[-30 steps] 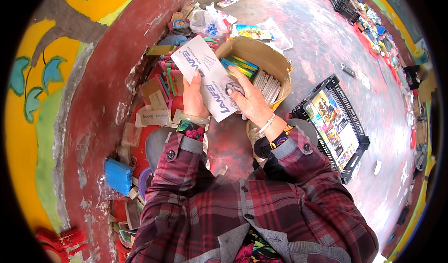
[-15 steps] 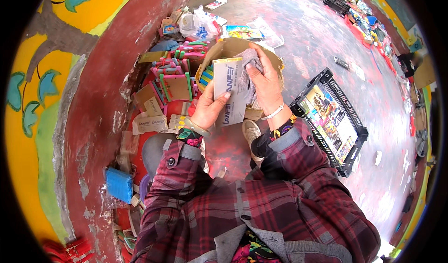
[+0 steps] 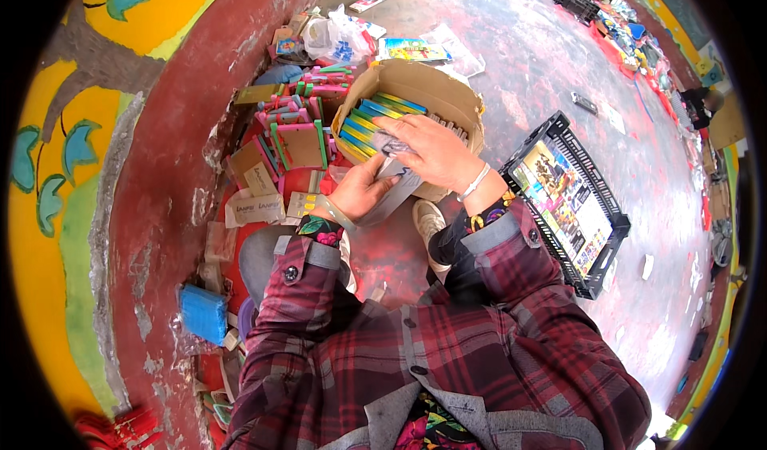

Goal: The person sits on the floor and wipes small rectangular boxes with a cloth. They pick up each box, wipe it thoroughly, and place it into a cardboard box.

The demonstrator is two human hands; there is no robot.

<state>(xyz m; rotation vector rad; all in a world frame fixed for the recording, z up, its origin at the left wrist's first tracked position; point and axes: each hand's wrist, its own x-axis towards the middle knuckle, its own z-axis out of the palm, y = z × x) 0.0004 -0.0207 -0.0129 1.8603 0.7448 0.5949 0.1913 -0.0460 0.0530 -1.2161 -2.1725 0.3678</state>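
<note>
Both my hands hold a folded grey-and-white paper packet (image 3: 393, 186) just over the near rim of an open cardboard box (image 3: 457, 98). My left hand (image 3: 358, 193) grips its lower left side. My right hand (image 3: 431, 151) lies over its top, fingers spread across it. Inside the box stand rows of thin blue, yellow and green booklets (image 3: 369, 121). My sleeves are red plaid.
A black plastic crate (image 3: 601, 234) with colourful printed sheets sits to the right. Pink and green boxes (image 3: 297, 138) and cardboard pieces pile up left of the box by the painted wall. A blue sponge-like block (image 3: 203, 312) lies lower left. My white shoe (image 3: 430, 221) is below the box.
The paper was held up flat and open a second ago; it has since been folded and brought down to the box rim, with my right hand now covering it.
</note>
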